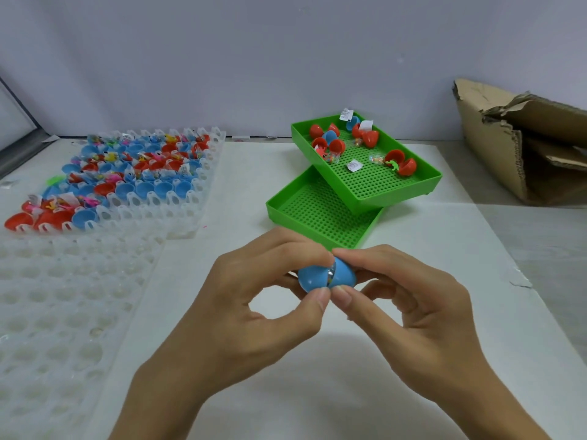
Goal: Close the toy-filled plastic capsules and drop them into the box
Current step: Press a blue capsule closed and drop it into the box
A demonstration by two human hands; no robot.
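Note:
A blue plastic capsule (pixel 327 276) is held over the table's middle, its two halves close together with a narrow gap that shows a shiny toy inside. My left hand (pixel 251 300) pinches the left half between thumb and fingers. My right hand (pixel 409 300) pinches the right half the same way. A torn cardboard box (pixel 521 144) stands at the far right. Several open red and blue capsules with toys sit in a clear holder tray (pixel 206 173) at the left.
Two green perforated trays lie beyond my hands, the upper one (pixel 381 182) holding several open capsules, toys and paper slips, the lower one (pixel 317 217) bare. A clear holder tray (pixel 63 306) with bare cups covers the near left. A white sheet (pixel 286 392) covers the table.

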